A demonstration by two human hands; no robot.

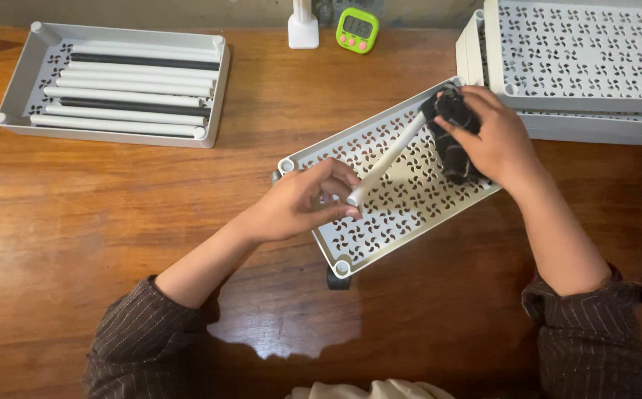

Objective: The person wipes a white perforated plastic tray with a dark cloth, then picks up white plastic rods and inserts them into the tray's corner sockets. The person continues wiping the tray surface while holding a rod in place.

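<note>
My left hand (302,203) grips the near end of a white tube (387,159) that slants up to the right. My right hand (494,137) holds a dark cloth (450,140) wrapped around the tube's far end. Both hands are above a white perforated tray (402,199) that lies at an angle on the wooden table, with a black caster (338,281) showing under its near corner.
A second white tray (25,81) at the back left holds several white and black tubes. Stacked perforated trays (579,66) sit at the back right. A green digital timer (357,31) and a white stand base (303,29) are at the table's far edge.
</note>
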